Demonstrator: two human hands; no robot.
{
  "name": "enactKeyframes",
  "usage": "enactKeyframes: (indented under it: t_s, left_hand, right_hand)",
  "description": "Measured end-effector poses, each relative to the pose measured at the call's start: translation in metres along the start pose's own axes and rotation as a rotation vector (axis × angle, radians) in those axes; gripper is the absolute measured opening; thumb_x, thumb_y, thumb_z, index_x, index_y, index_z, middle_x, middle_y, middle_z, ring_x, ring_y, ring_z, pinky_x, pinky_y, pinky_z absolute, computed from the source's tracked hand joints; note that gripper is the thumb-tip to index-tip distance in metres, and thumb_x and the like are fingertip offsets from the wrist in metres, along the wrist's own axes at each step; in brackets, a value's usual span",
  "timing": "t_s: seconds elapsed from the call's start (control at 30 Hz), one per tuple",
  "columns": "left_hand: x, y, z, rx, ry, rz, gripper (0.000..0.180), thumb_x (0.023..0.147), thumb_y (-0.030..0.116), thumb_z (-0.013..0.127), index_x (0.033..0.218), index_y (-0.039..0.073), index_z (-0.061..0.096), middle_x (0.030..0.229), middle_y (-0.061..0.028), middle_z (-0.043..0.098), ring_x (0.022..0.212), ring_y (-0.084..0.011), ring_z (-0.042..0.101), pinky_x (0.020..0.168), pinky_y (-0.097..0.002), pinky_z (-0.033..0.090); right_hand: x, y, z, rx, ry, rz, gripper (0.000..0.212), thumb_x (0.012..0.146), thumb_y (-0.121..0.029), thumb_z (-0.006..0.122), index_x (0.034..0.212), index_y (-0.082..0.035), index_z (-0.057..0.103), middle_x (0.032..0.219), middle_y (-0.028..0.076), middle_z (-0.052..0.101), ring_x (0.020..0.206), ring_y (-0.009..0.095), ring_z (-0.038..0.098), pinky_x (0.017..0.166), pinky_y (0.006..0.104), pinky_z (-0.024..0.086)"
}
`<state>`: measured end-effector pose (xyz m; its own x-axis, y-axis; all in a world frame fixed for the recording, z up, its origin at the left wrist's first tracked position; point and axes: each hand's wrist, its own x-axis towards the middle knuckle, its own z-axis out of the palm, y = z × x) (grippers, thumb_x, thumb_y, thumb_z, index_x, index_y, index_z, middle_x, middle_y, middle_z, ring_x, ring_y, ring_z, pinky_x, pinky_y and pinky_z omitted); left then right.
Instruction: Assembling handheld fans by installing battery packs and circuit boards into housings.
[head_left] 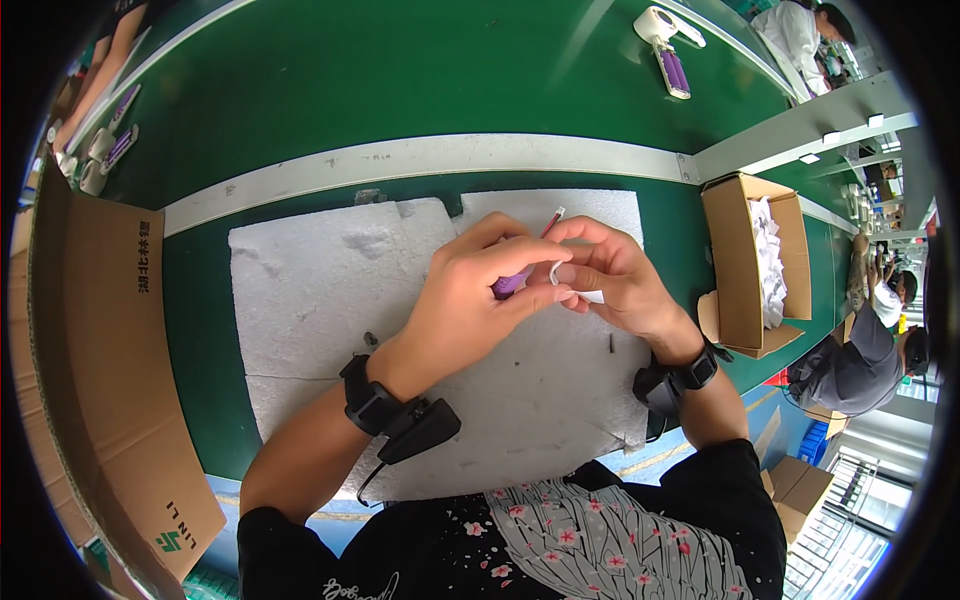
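My left hand (465, 295) is closed around a purple battery pack (511, 283), most of it hidden by my fingers. A short lead with a white plug (556, 216) sticks up between the two hands. My right hand (630, 285) touches the left one at the fingertips, pinching a small white strip (590, 297) whose other end curls by the pack. Both hands are raised over a white foam sheet (330, 310), which has small dark marks and dents.
An open cardboard box (735, 260) with white paper pieces stands right of the foam. A large carton (110, 340) lines the left side. Past a pale rail (430, 153), a white device with purple cells (665, 50) lies on the green table (430, 70). Other people work nearby.
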<state>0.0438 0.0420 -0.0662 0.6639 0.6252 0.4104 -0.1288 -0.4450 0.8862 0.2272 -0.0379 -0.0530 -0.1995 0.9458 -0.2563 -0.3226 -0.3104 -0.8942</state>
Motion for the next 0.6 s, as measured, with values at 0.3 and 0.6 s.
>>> enactKeyframes:
  t_s: [0.3,0.6]
  left_hand:
    - [0.0011,0.0024,-0.0011,0.019,-0.006,-0.013,0.034,0.072,0.004,0.075,0.104,0.010,0.066,0.085,-0.0059,0.058,0.067,-0.0184,0.056,0.059,-0.0295,0.046]
    - [0.0007,0.0026,-0.0002,0.022,-0.017,0.001,0.033,0.072,0.005,0.075,0.103,0.010,0.065,0.082,-0.0054,0.056,0.066,-0.0185,0.055,0.059,-0.0297,0.046]
  right_hand:
    - [-0.0011,-0.0032,0.0035,-0.054,0.003,0.004,0.028,0.094,0.000,0.050,0.121,-0.006,0.047,0.095,0.006,0.061,0.069,0.007,0.051,0.058,0.0199,0.039]
    - [-0.0010,-0.0029,0.0047,-0.060,0.004,0.005,0.025,0.096,-0.004,0.047,0.122,-0.006,0.047,0.091,0.005,0.060,0.068,0.007,0.050,0.056,0.0199,0.037]
